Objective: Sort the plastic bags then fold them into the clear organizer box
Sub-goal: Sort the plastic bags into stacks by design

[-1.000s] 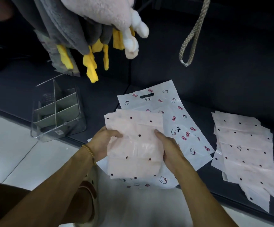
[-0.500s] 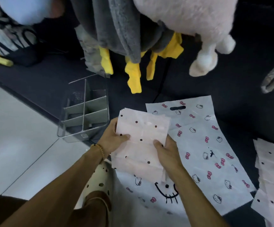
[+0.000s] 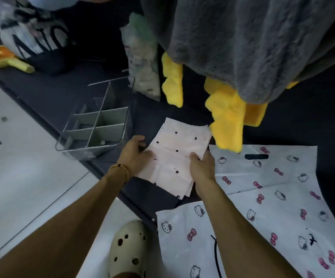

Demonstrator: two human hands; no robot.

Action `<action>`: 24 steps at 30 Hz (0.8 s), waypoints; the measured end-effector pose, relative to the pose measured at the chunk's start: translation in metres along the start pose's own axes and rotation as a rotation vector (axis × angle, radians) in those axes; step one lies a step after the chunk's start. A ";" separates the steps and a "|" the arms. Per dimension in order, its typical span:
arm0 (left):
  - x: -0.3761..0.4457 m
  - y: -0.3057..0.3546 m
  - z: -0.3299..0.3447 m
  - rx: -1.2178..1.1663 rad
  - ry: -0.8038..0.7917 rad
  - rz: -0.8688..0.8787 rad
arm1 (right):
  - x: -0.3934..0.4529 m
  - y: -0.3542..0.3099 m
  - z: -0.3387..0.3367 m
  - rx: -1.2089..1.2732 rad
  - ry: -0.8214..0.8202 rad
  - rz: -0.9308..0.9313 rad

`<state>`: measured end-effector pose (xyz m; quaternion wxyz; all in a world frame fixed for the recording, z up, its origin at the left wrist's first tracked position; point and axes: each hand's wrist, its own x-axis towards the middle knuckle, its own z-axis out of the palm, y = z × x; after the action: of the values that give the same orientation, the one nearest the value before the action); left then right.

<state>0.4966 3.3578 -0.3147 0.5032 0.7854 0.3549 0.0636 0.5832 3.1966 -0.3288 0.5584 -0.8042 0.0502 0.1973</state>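
Creased dotted bags (image 3: 179, 149), clear gridded box (image 3: 96, 125)

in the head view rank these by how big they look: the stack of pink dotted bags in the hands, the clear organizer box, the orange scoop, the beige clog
1. clear organizer box and stack of pink dotted bags: they look about alike, so no ranking between them.
2. beige clog: cut off by the frame edge and nearest the camera, so its place is unsure.
3. orange scoop: smallest, though farthest away.

Surface (image 3: 48, 93): dark, low platform beside a pale tiled floor (image 3: 22, 177).
Near front edge: clear organizer box (image 3: 96, 129) with grey dividers.
Far left: orange-yellow scoop (image 3: 4, 58).
Right: cat-print white bags (image 3: 267, 189), overhanging the front edge.
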 end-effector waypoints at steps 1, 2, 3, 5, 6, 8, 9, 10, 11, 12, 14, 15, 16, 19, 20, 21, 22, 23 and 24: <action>0.003 -0.001 -0.001 0.010 -0.013 -0.008 | 0.003 -0.001 0.005 -0.008 -0.020 0.036; 0.005 -0.002 -0.001 0.047 -0.031 -0.008 | 0.004 -0.002 0.009 -0.003 -0.049 0.064; 0.006 -0.002 -0.001 0.119 -0.043 0.003 | 0.003 -0.002 0.010 0.002 -0.070 0.077; 0.004 -0.003 0.000 0.277 -0.031 0.041 | -0.001 -0.005 0.006 -0.056 -0.062 0.047; 0.000 -0.002 0.001 0.328 -0.015 0.057 | -0.004 -0.006 0.000 -0.099 -0.039 0.017; -0.016 0.002 0.006 0.353 0.020 0.084 | -0.015 -0.005 -0.018 -0.127 0.001 -0.035; -0.027 0.005 0.010 0.343 0.038 0.112 | -0.023 -0.002 -0.030 -0.139 0.019 -0.053; -0.039 0.009 0.016 0.324 0.044 0.155 | -0.032 0.002 -0.044 -0.157 0.039 -0.060; -0.053 0.013 0.025 0.308 0.023 0.207 | -0.043 0.008 -0.058 -0.172 0.059 -0.054; -0.066 0.016 0.036 0.301 -0.029 0.264 | -0.054 0.016 -0.074 -0.177 0.080 -0.045; -0.091 0.021 0.066 0.316 -0.207 0.352 | -0.079 0.036 -0.106 -0.198 0.137 -0.039; -0.102 0.024 0.083 0.336 -0.300 0.376 | -0.091 0.046 -0.123 -0.227 0.167 -0.035; -0.110 0.026 0.099 0.364 -0.373 0.393 | -0.103 0.057 -0.140 -0.256 0.197 -0.022; -0.128 0.037 0.140 0.539 -0.394 0.396 | -0.130 0.088 -0.193 -0.360 0.267 0.047; -0.131 0.040 0.150 0.621 -0.365 0.398 | -0.136 0.096 -0.210 -0.424 0.298 0.072; -0.133 0.044 0.157 0.687 -0.345 0.400 | -0.140 0.104 -0.227 -0.502 0.331 0.099; -0.135 0.047 0.162 0.717 -0.339 0.394 | -0.145 0.111 -0.241 -0.580 0.349 0.133; -0.136 0.050 0.166 0.712 -0.349 0.375 | -0.149 0.117 -0.253 -0.637 0.338 0.178; -0.137 0.053 0.168 0.685 -0.370 0.341 | -0.153 0.122 -0.260 -0.679 0.297 0.215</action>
<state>0.4982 3.1344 -0.3171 0.2508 0.9528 0.1244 -0.1177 0.4746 2.8910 -0.3013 0.2232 -0.9532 0.1466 0.1416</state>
